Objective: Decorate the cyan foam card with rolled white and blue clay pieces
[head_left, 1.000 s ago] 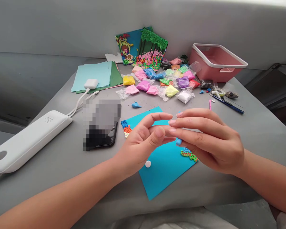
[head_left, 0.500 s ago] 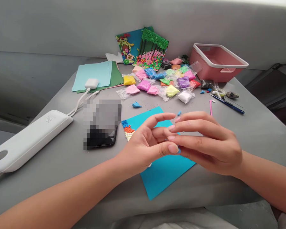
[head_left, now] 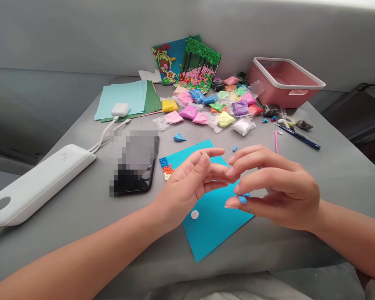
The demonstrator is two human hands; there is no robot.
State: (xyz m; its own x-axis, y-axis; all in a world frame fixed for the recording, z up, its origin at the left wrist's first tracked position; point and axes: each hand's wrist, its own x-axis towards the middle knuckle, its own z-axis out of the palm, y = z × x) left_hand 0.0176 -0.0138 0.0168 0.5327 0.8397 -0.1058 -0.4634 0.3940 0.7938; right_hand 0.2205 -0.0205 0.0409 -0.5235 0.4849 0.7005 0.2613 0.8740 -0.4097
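Note:
Pinched between the thumb and a finger of my right hand point(head_left: 275, 183) is a small lump of blue clay point(head_left: 243, 199). My left hand point(head_left: 195, 177) has its fingers stretched toward the right hand, its thumb raised, and nothing shows in its grasp. The fingertips of both hands meet or nearly meet. Beneath them lies a turquoise card point(head_left: 206, 237), with a white clay disc point(head_left: 195, 215) on its lower part. Rows of blue, orange and cream clay rings point(head_left: 167, 166) line the card's upper left corner, partly hidden by my left hand.
Several bagged clay packets point(head_left: 203, 108) lie behind the card, with a blue clay piece point(head_left: 178, 137) in front. A pink basket point(head_left: 287, 83), a dark blue pen-like tool point(head_left: 300, 135) and a pink tool point(head_left: 276, 141) are at right. A phone point(head_left: 137, 183) and white power bank point(head_left: 43, 183) are at left.
My left thumb has lifted away from the blue clay and now points up. My right thumb and finger hold the clay, lower and slightly right. The white disc is now uncovered.

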